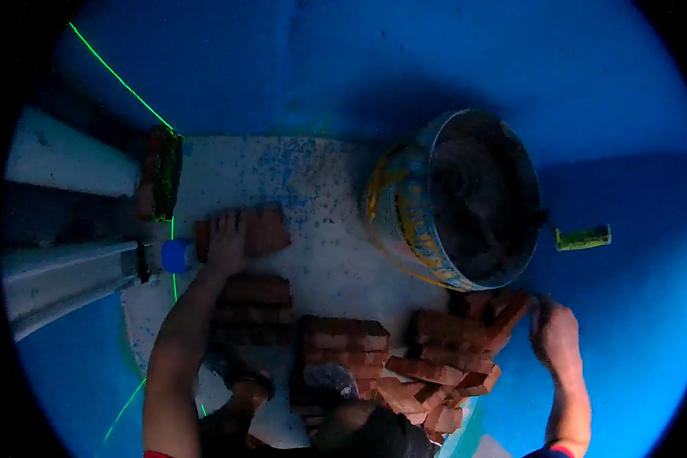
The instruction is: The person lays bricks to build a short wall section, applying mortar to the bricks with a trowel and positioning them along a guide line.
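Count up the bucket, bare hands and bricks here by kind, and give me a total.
Bucket: 1
Bare hands: 2, the left hand and the right hand
Bricks: at least 10; overlap and dim light prevent an exact count
Total: at least 13

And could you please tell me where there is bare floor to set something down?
The pale floor is bare between the brick under the left hand and the bucket, beyond the brick stacks. It is crowded on the bucket's near side, where loose bricks lie jumbled.
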Demonstrator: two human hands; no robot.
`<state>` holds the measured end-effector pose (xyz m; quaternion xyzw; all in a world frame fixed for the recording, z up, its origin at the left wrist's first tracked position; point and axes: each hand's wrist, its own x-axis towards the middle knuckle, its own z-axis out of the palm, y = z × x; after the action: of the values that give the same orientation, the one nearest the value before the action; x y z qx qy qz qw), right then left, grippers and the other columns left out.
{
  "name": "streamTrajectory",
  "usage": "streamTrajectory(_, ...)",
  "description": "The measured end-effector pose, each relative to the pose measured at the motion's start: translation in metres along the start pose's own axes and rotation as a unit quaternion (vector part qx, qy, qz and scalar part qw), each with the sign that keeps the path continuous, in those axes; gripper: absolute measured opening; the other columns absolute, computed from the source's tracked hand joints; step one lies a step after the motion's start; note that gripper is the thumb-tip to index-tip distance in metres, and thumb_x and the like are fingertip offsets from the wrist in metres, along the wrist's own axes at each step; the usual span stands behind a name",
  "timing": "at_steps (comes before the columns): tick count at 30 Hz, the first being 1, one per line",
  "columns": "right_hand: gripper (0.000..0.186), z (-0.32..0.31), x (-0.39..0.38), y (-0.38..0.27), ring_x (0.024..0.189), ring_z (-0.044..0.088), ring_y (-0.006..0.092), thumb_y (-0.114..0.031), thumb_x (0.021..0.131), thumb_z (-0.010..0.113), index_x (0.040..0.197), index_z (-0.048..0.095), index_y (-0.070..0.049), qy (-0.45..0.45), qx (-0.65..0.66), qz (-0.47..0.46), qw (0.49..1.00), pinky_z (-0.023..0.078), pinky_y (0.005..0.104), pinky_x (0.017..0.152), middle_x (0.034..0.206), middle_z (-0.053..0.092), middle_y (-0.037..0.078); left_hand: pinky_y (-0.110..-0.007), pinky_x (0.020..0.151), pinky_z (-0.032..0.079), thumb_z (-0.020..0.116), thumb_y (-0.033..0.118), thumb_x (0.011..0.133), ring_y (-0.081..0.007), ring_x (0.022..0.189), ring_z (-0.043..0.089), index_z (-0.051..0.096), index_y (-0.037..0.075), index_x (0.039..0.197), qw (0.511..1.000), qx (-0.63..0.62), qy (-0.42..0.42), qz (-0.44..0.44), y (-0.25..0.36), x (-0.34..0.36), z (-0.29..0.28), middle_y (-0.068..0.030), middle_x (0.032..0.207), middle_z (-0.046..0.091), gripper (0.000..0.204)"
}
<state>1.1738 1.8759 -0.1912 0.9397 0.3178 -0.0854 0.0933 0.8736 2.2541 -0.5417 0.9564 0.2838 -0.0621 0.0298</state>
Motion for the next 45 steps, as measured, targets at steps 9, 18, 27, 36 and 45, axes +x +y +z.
streamTrajectory(9,0.038,-0.004,0.042,0.021,0.061,0.055,0.0265,-0.037,0.096,0.043,0.09,0.06,-0.004,-0.223,0.158,0.025,0.962,0.041,0.0375,0.053,0.065,0.057,0.01,-0.04,0.103,0.035,0.08,0.033,0.058,-0.0326,0.119,0.046,0.04,0.002,0.133,0.842,-0.525,-0.004,-0.128,0.035,-0.01,-0.179,-0.017,0.127,0.05,0.089)
streamTrajectory(18,0.037,0.065,0.043,0.082,0.039,0.037,0.0102,-0.041,0.092,0.049,0.08,0.055,-0.006,-0.308,0.362,0.023,0.88,0.028,0.0256,0.037,0.052,0.044,0.0,-0.042,0.106,0.032,0.076,0.035,0.071,-0.0268,0.123,0.044,0.034,0.005,0.138,0.093,-0.995,-0.006,-0.029,0.075,-0.113,-0.186,-0.0105,0.135,0.045,0.085)
streamTrajectory(27,0.036,0.024,0.006,0.003,0.04,0.029,0.0082,-0.042,0.094,0.042,0.084,0.051,-0.009,-0.32,0.694,0.162,0.625,0.023,0.0236,0.037,0.055,0.041,-0.003,-0.045,0.102,0.039,0.072,0.019,0.074,-0.0279,0.119,0.048,0.039,0.003,0.134,0.278,-0.947,-0.067,-0.149,0.045,-0.15,-0.148,-0.0115,0.131,0.049,0.07)
streamTrajectory(36,0.041,0.007,-0.066,-0.018,0.044,0.039,0.0069,-0.044,0.089,0.052,0.079,0.057,-0.004,-0.196,0.56,-0.037,0.804,0.028,0.0228,0.039,0.054,0.046,-0.001,-0.035,0.099,0.036,0.078,0.001,0.057,-0.0201,0.112,0.05,0.047,0.002,0.127,0.522,-0.838,-0.088,-0.135,0.048,-0.133,-0.2,-0.0072,0.12,0.056,0.076)
streamTrajectory(45,0.029,-0.005,-0.072,-0.086,0.06,0.054,0.0195,-0.021,0.086,0.062,0.096,0.063,0.006,-0.077,0.364,-0.309,0.875,0.043,0.0292,0.057,0.068,0.059,0.01,-0.032,0.095,0.039,0.078,-0.002,0.051,-0.0155,0.107,0.052,0.051,0.003,0.123,0.532,-0.839,-0.114,-0.017,0.022,-0.163,-0.184,-0.0043,0.114,0.059,0.076)
